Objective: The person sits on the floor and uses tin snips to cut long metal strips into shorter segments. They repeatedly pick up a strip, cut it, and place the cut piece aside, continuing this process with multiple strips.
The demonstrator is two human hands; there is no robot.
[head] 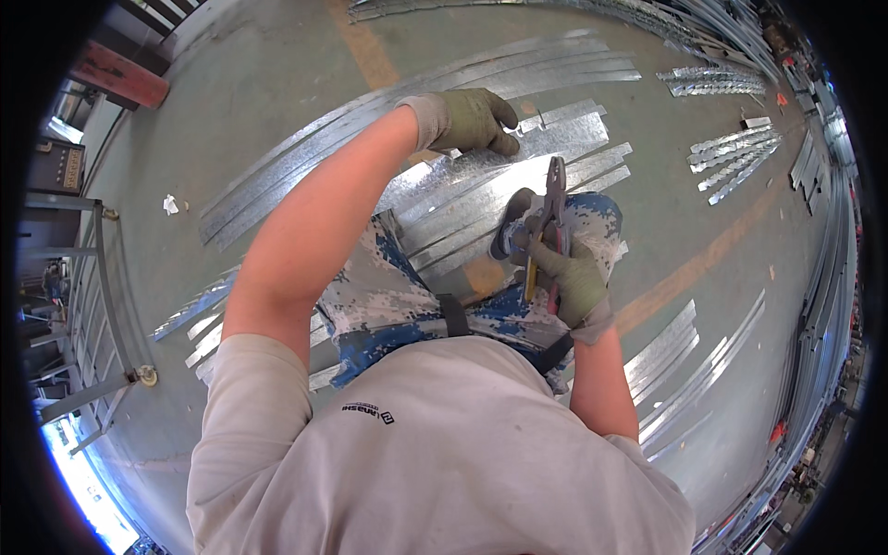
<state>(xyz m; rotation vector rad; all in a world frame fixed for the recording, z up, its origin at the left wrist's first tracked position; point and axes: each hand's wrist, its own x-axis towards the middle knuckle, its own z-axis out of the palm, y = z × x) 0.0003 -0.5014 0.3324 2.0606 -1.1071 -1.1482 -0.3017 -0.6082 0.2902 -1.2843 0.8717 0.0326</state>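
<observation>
My left hand (475, 121), in an olive work glove with a pale cuff, reaches over galvanized sheet-metal strips (444, 187) on the floor. Its thumb and fingers are apart beside the edge of a wider metal piece (565, 135); whether they touch it I cannot tell. My right hand (572, 277), gloved alike, grips pliers or snips (555, 201) with one yellow and one red handle. The jaws point away from me, near my bent knee (596, 215). Several strips lie overlapped between and beyond my legs.
Longer metal strips (590, 66) fan out beyond my left hand. Bundles of notched strips (735, 159) lie to the right, with more strips (666, 347) nearby. At the left stand a wheeled metal frame (104, 291) and a red cylinder (121, 75). Long metal profiles (825, 277) line the right side.
</observation>
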